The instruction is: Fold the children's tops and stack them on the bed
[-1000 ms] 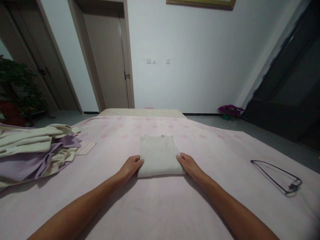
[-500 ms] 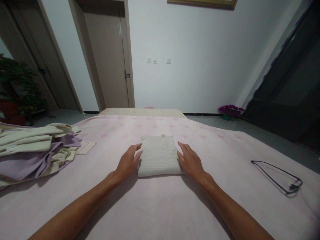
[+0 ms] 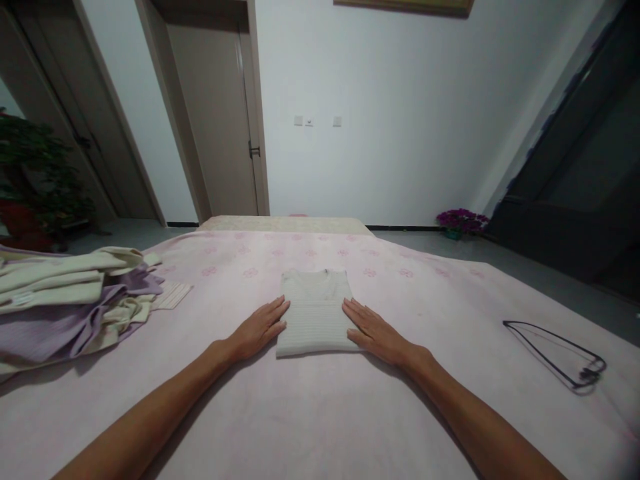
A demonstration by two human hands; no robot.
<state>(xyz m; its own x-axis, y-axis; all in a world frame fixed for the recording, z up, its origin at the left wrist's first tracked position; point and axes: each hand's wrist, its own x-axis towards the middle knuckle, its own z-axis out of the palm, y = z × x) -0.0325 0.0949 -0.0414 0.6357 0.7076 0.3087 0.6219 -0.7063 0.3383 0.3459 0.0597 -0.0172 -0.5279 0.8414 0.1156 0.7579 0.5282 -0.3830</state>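
Note:
A white ribbed sweater (image 3: 316, 323), folded into a neat rectangle, lies flat in front of me with its neckline at the far end. My left hand (image 3: 260, 327) rests flat at its left edge, fingertips just on the fabric. On the opposite edge, my right hand (image 3: 377, 331) lies palm down with its fingers stretched over the cloth. Both hands are open and neither grips anything. Under the sweater spreads a pink cover (image 3: 300, 420) with a flower pattern.
A heap of cream and purple clothes (image 3: 75, 300) sits at the left. Toward the right lies a black clothes hanger (image 3: 555, 353). Beyond the covered surface are a door (image 3: 213, 113), a potted purple flower (image 3: 461, 221) and a leafy plant (image 3: 37, 173).
Both hands have lowered and flattened. The right fingers have moved inward onto the sweater's right side, and the left fingertips now touch its left edge. The sweater has barely moved.

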